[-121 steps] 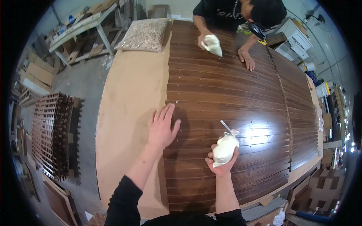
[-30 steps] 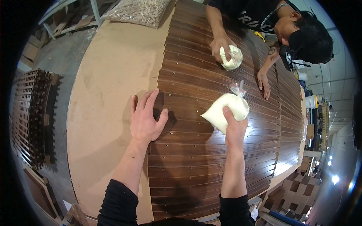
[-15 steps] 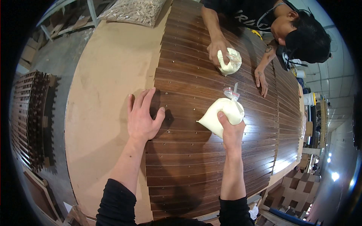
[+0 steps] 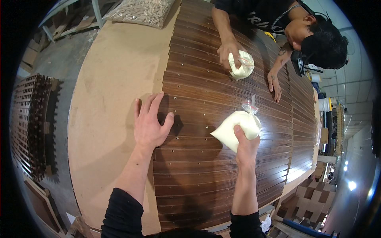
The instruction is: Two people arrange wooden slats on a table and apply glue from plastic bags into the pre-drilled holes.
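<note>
Over the dark brown slats (image 4: 190, 162), a worker's right hand (image 4: 248, 146) holds a cream-filled soft bag (image 4: 236, 125), its grip wrapped around the bag's right side, thumb on top. The tied neck (image 4: 250, 106) points toward the slats' far side, the tapered corner (image 4: 213, 134) toward their left edge. The left hand (image 4: 151, 125), grip wide and holding nothing, lies along that edge, mostly over the tan tabletop (image 4: 103, 99). Good handling here likely means light, even thumb pressure, with the corner low and lined up on one small hole (image 4: 204, 114) in the slats; squeezing hard could smear them. Whether the corner touches the slats is unclear. Farther across the slats, a co-worker's hand (image 4: 229, 52) holds a similar bag (image 4: 247, 70).
</note>
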A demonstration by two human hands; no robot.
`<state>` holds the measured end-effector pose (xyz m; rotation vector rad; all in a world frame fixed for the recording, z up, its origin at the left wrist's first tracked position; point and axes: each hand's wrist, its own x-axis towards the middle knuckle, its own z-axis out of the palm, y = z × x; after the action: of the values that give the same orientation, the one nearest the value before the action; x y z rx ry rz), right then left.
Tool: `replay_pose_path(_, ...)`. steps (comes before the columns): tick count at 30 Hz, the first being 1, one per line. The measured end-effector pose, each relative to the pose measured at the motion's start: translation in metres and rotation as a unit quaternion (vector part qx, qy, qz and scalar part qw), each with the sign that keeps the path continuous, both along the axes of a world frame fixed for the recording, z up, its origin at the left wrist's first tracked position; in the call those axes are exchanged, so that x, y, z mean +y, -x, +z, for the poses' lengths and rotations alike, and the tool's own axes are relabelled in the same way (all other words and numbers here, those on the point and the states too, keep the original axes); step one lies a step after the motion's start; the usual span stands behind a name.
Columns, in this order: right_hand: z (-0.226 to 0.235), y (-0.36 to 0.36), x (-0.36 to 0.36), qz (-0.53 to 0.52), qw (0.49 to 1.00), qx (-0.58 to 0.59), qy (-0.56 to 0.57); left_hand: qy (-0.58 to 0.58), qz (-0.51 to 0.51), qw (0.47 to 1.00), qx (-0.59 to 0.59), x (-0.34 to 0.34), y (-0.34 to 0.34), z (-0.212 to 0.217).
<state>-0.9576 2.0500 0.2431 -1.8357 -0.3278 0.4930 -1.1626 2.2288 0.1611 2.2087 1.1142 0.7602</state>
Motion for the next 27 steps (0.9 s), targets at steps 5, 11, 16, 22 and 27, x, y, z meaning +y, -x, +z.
replay_pose_path(5,0.001,0.004,-0.013,0.019,1.0,0.001,0.001,-0.011,0.0,1.0,0.002,0.0,0.0,-0.002)
replay_pose_path(11,-0.005,0.006,-0.011,0.038,0.999,-0.008,0.023,0.002,0.002,1.0,0.011,-0.001,0.0,0.002)
replay_pose_path(16,-0.006,0.006,-0.011,0.044,0.998,-0.019,0.042,0.003,-0.001,1.0,0.012,0.0,0.001,0.003)
replay_pose_path(22,-0.007,0.011,-0.009,0.038,0.995,-0.045,0.08,0.004,0.003,1.0,0.009,0.0,0.001,0.002)
replay_pose_path(27,0.002,0.019,-0.014,0.033,0.996,-0.037,0.074,-0.001,0.003,1.0,0.009,0.0,0.0,0.001)
